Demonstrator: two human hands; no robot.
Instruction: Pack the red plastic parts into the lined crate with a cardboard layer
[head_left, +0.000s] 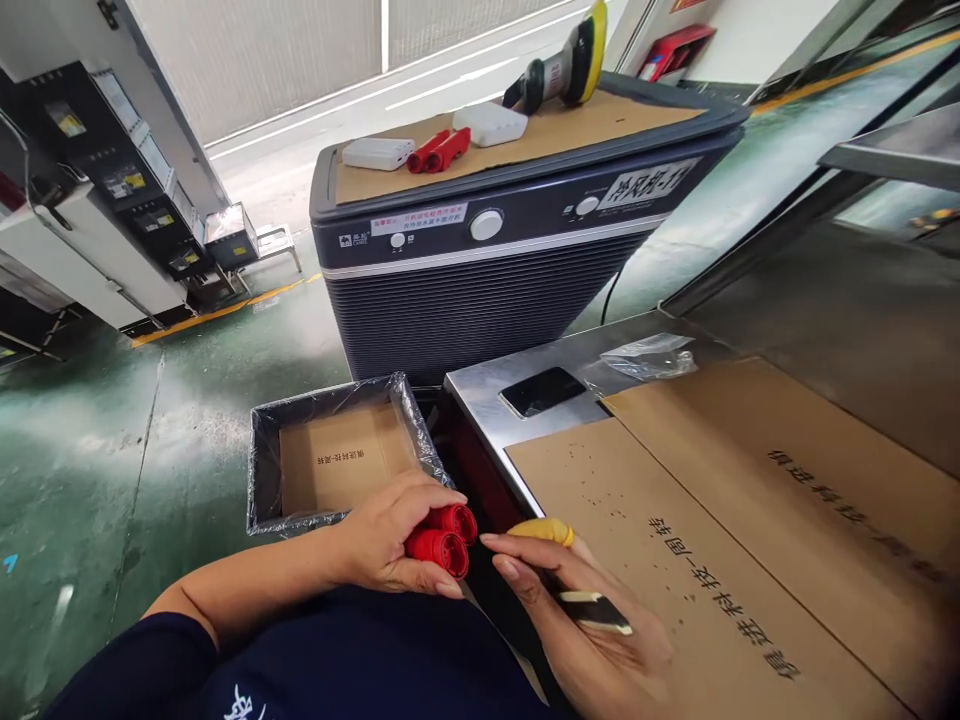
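Observation:
My left hand [390, 540] is closed around a red twin-barrel plastic connector [444, 538], its two round ends facing right. My right hand [585, 620] sits just right of it at the table's near corner, gripping a thin black-and-cream tool [596, 610]; its index finger wears a yellow finger cot [544, 531] that points toward the connector. The connector's rear is hidden inside my left palm.
A cardboard sheet [720, 560] covers the steel table; a dark phone [541, 391] and clear plastic bag [651, 356] lie at its far edge. A plastic-lined box [334, 455] stands on the floor left. Behind, an air cooler [487, 260] carries another red connector [439, 151], two white boxes and a polisher [562, 68].

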